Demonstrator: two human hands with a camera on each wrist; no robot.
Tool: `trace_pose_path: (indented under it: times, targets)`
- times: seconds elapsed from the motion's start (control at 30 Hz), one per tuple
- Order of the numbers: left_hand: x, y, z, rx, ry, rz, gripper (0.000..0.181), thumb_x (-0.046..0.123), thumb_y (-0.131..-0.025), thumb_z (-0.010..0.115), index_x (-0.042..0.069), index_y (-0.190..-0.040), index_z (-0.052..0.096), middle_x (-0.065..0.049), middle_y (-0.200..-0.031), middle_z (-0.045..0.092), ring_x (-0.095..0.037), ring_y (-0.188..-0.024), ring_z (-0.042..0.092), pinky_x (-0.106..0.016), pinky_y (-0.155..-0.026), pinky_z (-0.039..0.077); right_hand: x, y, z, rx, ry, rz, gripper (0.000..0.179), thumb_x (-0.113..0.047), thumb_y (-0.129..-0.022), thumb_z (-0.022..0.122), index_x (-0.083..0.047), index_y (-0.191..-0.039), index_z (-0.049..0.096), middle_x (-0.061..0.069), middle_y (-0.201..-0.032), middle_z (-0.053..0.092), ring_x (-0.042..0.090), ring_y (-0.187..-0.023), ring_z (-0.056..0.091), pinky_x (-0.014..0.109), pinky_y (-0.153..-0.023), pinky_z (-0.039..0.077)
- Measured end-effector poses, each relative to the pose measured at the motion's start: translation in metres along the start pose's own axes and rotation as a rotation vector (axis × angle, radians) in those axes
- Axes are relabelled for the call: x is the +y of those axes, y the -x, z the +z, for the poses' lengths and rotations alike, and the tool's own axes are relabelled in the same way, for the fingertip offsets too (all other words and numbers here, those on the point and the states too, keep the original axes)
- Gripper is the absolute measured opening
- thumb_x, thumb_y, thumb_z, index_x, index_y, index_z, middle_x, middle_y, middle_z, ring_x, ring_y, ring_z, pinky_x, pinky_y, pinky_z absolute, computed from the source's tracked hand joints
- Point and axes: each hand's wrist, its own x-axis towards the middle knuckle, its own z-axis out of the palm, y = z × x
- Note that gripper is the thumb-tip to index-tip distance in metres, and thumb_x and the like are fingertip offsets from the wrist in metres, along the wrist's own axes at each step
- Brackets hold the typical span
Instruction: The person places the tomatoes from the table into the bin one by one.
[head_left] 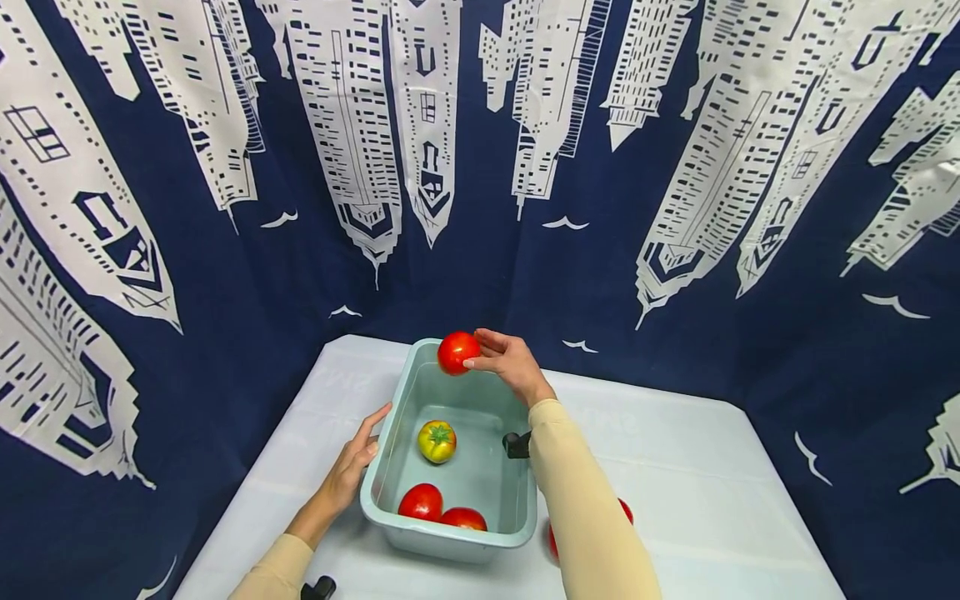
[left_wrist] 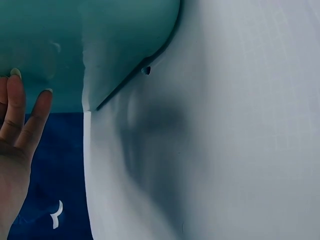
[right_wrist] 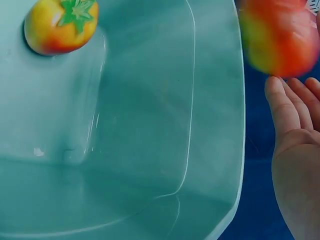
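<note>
Head: right grip (head_left: 513,360) holds tomato (head_left: 455,353) near basin's far rim (head_left: 424,342)

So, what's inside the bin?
A yellow tomato, plus a left red tomato and a right red tomato by the near wall of the bin, which hides their lower edges. Anything beneath is covered.

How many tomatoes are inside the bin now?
3: a yellowish tomato left of middle in the bin, a red tomato at the near end, and a second red tomato beside it. Not counted: the held tomato above the far end. More may hide behind the near wall.
</note>
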Motion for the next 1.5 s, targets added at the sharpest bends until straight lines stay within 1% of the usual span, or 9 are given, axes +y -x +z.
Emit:
trace_pose_path:
  times: [0.17,0.37,0.43,0.77,0.87,1.0,1.23,1.4,1.5]
  targets:
    - [0.003,-0.001,0.0,0.004,-0.005,-0.004,0.059,0.011,-0.096,0.028,0.006,-0.154,0.021,-0.033,-0.132,0.054,-0.007,-0.112,0.06,-0.032,-0.082,0.052,-0.009,0.005,-0.003,-0.005,0.03,-0.01,0.069,-0.009,-0.083,0.075,-0.007,-0.145,0.045,0.006,-0.15,0.047,0.02,-0.137,0.047,0.038,-0.107,0.04]
    - [0.008,-0.001,-0.001,0.01,-0.014,-0.008,0.059,0.01,-0.096,0.027,0.005,-0.154,0.022,-0.035,-0.133,0.052,-0.005,-0.113,0.059,-0.033,-0.082,0.052,-0.011,0.008,-0.011,-0.015,0.049,-0.025,0.068,-0.009,-0.083,0.074,-0.006,-0.145,0.045,0.007,-0.151,0.046,0.022,-0.138,0.045,0.039,-0.108,0.04]
    - [0.01,-0.001,-0.001,0.01,-0.017,-0.01,0.059,0.011,-0.096,0.027,0.005,-0.154,0.022,-0.034,-0.133,0.053,-0.006,-0.112,0.059,-0.034,-0.081,0.053,-0.008,0.007,-0.014,-0.009,0.054,-0.033,0.068,-0.009,-0.083,0.074,-0.006,-0.145,0.045,0.007,-0.15,0.047,0.021,-0.138,0.046,0.038,-0.108,0.04]
    - [0.003,0.003,-0.003,0.015,-0.042,-0.023,0.058,0.013,-0.097,0.028,0.008,-0.154,0.022,-0.034,-0.13,0.056,-0.007,-0.109,0.061,-0.032,-0.082,0.052,-0.002,0.015,-0.035,0.036,0.044,-0.026,0.068,-0.007,-0.083,0.074,-0.003,-0.144,0.045,0.012,-0.149,0.047,0.026,-0.137,0.046,0.04,-0.11,0.038]
    - [0.001,0.005,-0.003,0.012,-0.035,-0.03,0.057,0.013,-0.097,0.028,0.008,-0.154,0.023,-0.033,-0.129,0.057,-0.008,-0.108,0.062,-0.032,-0.082,0.052,0.003,0.021,-0.044,0.044,0.045,-0.021,0.07,-0.008,-0.083,0.074,-0.001,-0.145,0.042,0.014,-0.149,0.046,0.027,-0.138,0.045,0.041,-0.112,0.036]
    - [0.002,0.005,-0.001,0.0,-0.018,-0.018,0.057,0.013,-0.098,0.028,0.006,-0.154,0.022,-0.034,-0.129,0.056,-0.008,-0.109,0.061,-0.032,-0.082,0.052,0.013,0.03,-0.06,0.06,0.043,-0.016,0.07,-0.008,-0.084,0.073,0.0,-0.146,0.04,0.015,-0.15,0.045,0.027,-0.139,0.044,0.042,-0.113,0.034]
    - [0.005,0.002,0.001,0.007,-0.004,-0.028,0.057,0.011,-0.097,0.028,0.007,-0.154,0.023,-0.03,-0.133,0.055,-0.006,-0.111,0.06,-0.031,-0.084,0.051,0.029,0.048,-0.091,0.121,0.035,-0.001,0.067,-0.008,-0.087,0.07,0.003,-0.146,0.04,0.018,-0.149,0.045,0.03,-0.138,0.045,0.04,-0.11,0.038]
    - [0.005,0.001,0.0,0.008,-0.004,-0.027,0.058,0.01,-0.096,0.028,0.005,-0.154,0.023,-0.032,-0.13,0.057,-0.006,-0.109,0.061,-0.031,-0.081,0.052,0.038,0.062,-0.109,0.139,0.07,0.022,0.068,-0.01,-0.088,0.069,0.004,-0.146,0.038,0.019,-0.15,0.043,0.031,-0.138,0.044,0.038,-0.107,0.039]
    - [0.005,0.002,0.0,0.006,-0.017,-0.035,0.058,0.011,-0.097,0.028,0.006,-0.154,0.023,-0.031,-0.13,0.057,-0.006,-0.109,0.061,-0.031,-0.081,0.052,0.045,0.068,-0.119,0.157,0.083,0.03,0.067,-0.012,-0.088,0.069,0.004,-0.146,0.038,0.02,-0.15,0.043,0.032,-0.138,0.044,0.035,-0.106,0.04]
